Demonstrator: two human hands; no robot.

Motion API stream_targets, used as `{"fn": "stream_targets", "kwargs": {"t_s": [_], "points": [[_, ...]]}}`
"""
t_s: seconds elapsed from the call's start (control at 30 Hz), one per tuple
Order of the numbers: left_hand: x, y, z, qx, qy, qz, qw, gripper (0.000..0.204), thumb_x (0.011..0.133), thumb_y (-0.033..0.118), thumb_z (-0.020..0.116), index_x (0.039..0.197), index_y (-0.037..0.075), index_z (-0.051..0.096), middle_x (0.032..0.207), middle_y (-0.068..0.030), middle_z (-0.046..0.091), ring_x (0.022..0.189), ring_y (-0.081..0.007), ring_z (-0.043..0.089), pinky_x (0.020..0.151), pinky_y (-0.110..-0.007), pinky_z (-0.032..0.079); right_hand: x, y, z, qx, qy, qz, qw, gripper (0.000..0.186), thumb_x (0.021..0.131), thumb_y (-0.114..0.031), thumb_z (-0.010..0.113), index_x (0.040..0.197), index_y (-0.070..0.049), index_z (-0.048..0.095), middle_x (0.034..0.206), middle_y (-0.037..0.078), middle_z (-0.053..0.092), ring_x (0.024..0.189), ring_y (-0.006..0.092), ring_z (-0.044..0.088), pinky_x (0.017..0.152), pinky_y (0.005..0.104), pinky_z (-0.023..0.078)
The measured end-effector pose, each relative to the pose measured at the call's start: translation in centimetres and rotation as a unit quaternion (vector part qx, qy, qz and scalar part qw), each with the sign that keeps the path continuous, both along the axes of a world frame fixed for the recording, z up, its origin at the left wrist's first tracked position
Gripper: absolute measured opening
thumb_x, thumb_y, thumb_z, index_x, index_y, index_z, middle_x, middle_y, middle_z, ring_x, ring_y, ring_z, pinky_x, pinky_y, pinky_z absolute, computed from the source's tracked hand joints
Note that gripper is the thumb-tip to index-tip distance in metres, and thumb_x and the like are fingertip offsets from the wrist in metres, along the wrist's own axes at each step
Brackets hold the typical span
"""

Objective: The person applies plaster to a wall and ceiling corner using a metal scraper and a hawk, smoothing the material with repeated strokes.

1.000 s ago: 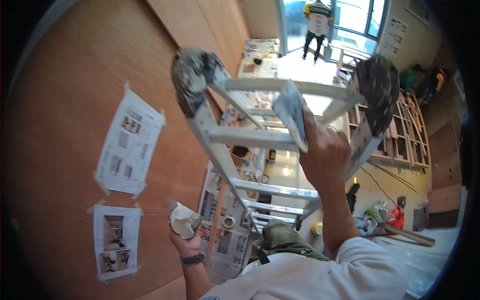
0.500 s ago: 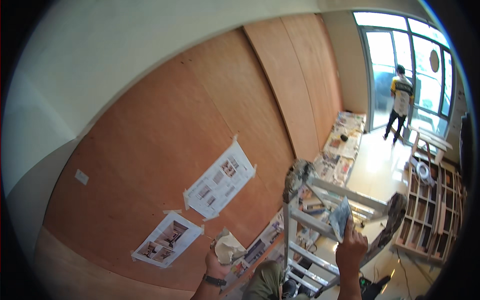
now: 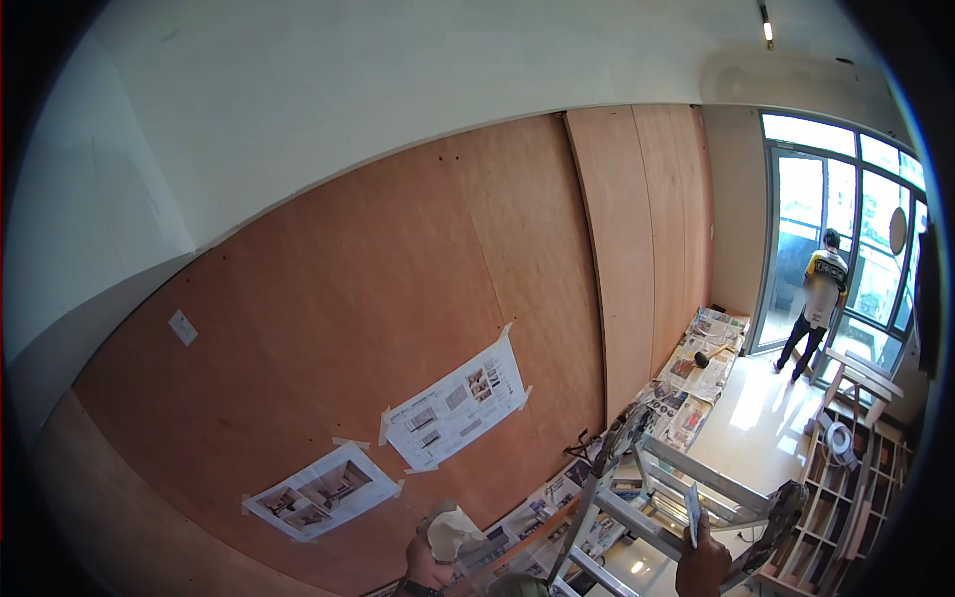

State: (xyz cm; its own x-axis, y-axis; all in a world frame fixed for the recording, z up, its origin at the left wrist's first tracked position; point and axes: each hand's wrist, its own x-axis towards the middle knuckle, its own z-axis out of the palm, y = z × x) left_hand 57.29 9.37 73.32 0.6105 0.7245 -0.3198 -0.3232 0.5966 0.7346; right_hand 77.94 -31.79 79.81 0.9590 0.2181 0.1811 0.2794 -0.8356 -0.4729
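Low in the middle, my left hand [image 3: 423, 565] grips a putty board [image 3: 458, 527] with pale paste on it. To its right, my right hand [image 3: 702, 560] holds a metal scraper [image 3: 692, 514] upright over the aluminium stepladder [image 3: 635, 517], whose two top corners are wrapped in dark, grimy padding. Whether the scraper touches the ladder I cannot tell. Behind the ladder and my left hand stands a plywood wall [image 3: 328, 289] with taped paper sheets [image 3: 453, 403].
A white ceiling [image 3: 378, 70] curves across the top. Newspapers [image 3: 691, 413] line the wall's foot, with a mallet [image 3: 706, 360] on them. A person [image 3: 826, 284] stands facing a glass door [image 3: 801, 189] at the far right. Wooden frames [image 3: 831, 507] lie below them.
My view has swung up from the ladder to the wall and ceiling, so the ladder and both my hands sit lower in the picture. Both hands still hold their tools.
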Motion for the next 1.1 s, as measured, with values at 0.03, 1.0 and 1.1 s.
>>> {"fn": "stream_targets", "kwargs": {"t_s": [0.03, 1.0, 1.1], "points": [[-0.5, 0.5, -0.4, -0.010, -0.005, -0.003, 1.000, 0.044, 0.104, 0.031, 0.041, 0.135, 0.007, 0.060, 0.131, -0.0140, 0.066, 0.120, -0.0345, 0.064, 0.102, -0.054, 0.051, 0.2, 0.1, 0.1, 0.013, -0.010, 0.014, 1.000, 0.047, 0.099, -0.017, 0.057, 0.145, -0.022, 0.055, 0.087, 0.021, 0.070, 0.061, 0.0393, 0.063, 0.054, 0.0497, 0.049], [7.1, 1.4, 7.8, 0.035, -0.044, 0.044, 0.997, 0.036, 0.106, 0.033, 0.049, 0.128, 0.007, 0.062, 0.122, -0.0081, 0.068, 0.114, -0.0275, 0.067, 0.096, -0.047, 0.055, 16.7, 18.1, 8.5, 0.384, 0.054, 0.317, 0.865, 0.047, 0.095, -0.006, 0.062, 0.142, -0.014, 0.061, 0.081, 0.012, 0.068, 0.069, 0.0227, 0.068, 0.065, 0.0358, 0.052], [8.6, 1.4, 13.3, 0.057, -0.020, 0.045, 0.997, 0.038, 0.105, 0.033, 0.047, 0.129, 0.010, 0.064, 0.122, -0.0070, 0.070, 0.113, -0.0259, 0.067, 0.096, -0.044, 0.055, 17.4, 19.0, 6.0, 0.452, 0.021, 0.314, 0.835, 0.039, 0.094, -0.006, 0.062, 0.133, -0.007, 0.066, 0.068, 0.014, 0.063, 0.061, 0.0287, 0.066, 0.061, 0.0393, 0.051]]}}
